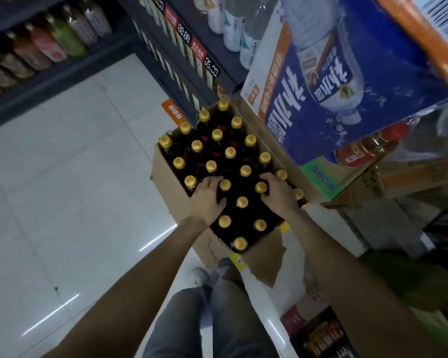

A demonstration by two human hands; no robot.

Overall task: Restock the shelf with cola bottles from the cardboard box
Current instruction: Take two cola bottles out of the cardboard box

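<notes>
An open cardboard box (171, 188) stands on the floor below me, packed with several dark cola bottles with yellow caps (230, 152). My left hand (207, 200) lies over the bottles at the box's left edge, fingers curled down round a bottle whose cap is hidden under the palm. My right hand (278, 193) lies over the bottles on the right side, fingers curled round another bottle top, next to a visible cap (261, 187). The shelf (204, 45) with price tags runs along the upper middle.
A blue printed carton (360, 81) juts out above the box's right side, resting on stacked cartons (321, 177). Another shelf of drinks (36, 47) is at the upper left. White tiled floor (75, 177) lies to the left. My legs (204, 319) stand just behind the box.
</notes>
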